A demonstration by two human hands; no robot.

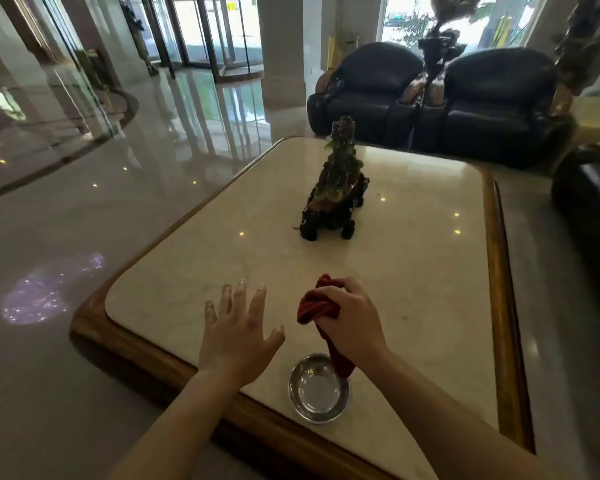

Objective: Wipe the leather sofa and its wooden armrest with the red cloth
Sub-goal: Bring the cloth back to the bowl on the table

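With the right hand (349, 318) fisted on the red cloth (317, 306) above the near bowl (319, 388) and the left hand (238, 329) spread empty, wringing should probably finish before approaching the far sofa (371, 95).

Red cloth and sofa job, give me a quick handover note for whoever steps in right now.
Right hand: closed around the bunched red cloth, its tail hanging over the round steel bowl.
Left hand: open, empty, fingers spread above the marble-topped wooden table.
Black leather sofa chairs stand beyond the table, out of reach.
Done: cloth in hand.
Left: all wiping of sofa and wooden armrest.
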